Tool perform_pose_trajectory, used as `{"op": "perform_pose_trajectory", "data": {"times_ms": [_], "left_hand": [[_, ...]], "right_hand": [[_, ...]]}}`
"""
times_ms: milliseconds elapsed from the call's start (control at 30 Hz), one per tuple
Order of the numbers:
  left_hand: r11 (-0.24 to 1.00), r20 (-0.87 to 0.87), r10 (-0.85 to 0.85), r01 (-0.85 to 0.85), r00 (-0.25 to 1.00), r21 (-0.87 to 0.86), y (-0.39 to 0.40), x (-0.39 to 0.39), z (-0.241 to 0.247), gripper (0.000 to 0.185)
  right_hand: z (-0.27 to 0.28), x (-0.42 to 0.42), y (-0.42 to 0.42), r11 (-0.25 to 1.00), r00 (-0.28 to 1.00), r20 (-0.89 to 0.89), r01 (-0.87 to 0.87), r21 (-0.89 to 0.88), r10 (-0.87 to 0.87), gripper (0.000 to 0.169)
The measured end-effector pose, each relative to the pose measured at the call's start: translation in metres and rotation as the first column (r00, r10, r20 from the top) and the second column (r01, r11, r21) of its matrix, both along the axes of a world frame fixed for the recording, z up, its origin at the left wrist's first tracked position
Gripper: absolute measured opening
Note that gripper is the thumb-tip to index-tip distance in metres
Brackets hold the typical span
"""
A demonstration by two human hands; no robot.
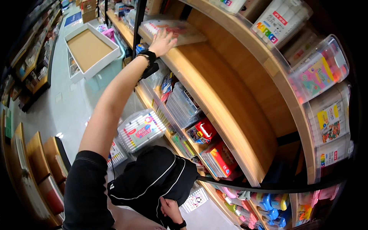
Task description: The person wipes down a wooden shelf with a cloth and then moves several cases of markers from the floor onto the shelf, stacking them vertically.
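Observation:
My left hand [162, 43] rests on a clear plastic case [188, 31] lying at the far end of a wooden shelf [230, 86]. Its fingers are spread, and a black band circles the wrist. The case has coloured contents that are blurred. Low in the view, my right hand [170, 210] lies against my black trousers [155, 172], fingers loosely curled, with nothing seen in it. Beside my knee, a clear carry case of marker pens [142, 130] stands near the floor, with a second marker pack [117, 153] partly behind it.
Marker cases [280, 23] line the shelf above. The lower shelf holds clear plastic boxes [182, 105], a red item [205, 129] and an orange-red box [221, 159]. A white tray [92, 51] sits on a pale teal bin [106, 74] in the aisle. Bottles [271, 202] fill the adjoining rack.

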State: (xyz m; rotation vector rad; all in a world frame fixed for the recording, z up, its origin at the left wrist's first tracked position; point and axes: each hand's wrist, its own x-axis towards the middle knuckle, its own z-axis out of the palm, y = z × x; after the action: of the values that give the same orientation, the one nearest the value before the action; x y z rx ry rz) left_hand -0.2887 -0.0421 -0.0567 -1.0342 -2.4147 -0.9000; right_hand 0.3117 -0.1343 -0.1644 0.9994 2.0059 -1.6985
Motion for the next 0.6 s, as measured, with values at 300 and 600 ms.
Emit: {"op": "perform_pose_trajectory", "data": {"times_ms": [300, 600], "left_hand": [[0.966, 0.342, 0.129, -0.04, 0.931, -0.255, -0.264, 0.079, -0.19, 0.036], [0.733, 0.695, 0.68, -0.217, 0.235, -0.644, -0.452, 0.126, -0.423, 0.058]], "right_hand": [[0.001, -0.003, -0.01, 0.997, 0.992, 0.104, 0.069, -0.02, -0.067, 0.048], [-0.013, -0.006, 0.004, 0.965, 0.949, 0.183, 0.26, 0.011, -0.258, 0.052]]}}
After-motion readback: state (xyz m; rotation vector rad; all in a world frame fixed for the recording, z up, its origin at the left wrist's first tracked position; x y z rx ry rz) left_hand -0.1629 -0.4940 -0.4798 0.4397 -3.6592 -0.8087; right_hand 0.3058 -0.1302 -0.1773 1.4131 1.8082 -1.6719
